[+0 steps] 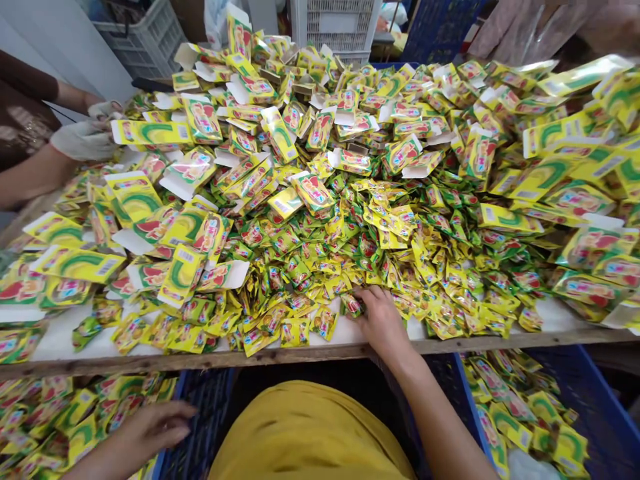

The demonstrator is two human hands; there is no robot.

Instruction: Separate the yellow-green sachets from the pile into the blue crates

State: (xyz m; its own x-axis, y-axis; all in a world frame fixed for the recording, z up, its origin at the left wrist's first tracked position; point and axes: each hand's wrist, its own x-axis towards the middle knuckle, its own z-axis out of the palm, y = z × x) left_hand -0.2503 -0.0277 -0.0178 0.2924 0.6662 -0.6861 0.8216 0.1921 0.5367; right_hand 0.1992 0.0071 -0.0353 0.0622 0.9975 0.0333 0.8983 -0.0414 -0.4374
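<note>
My right hand (383, 323) is at the near edge of the pile, its fingers closed around a small green sachet (351, 305). Beside it lie many yellow sachets (295, 331) and green ones on the white tabletop (65, 340). Low on the left, my left hand (157, 427) hangs above the rim of a blue crate, fingers stretched out and nothing in them. Small yellow printed cartons (181, 275), several with their white flaps up, are heaped behind and to both sides of the sachets.
Under the table's wooden edge (320, 353), a blue crate (595, 407) at right holds cartons, as does another at left. A co-worker's gloved hands (83, 140) hold a carton at far left. White crates (335, 27) stand behind; another person's sleeve (530, 30) shows at back right.
</note>
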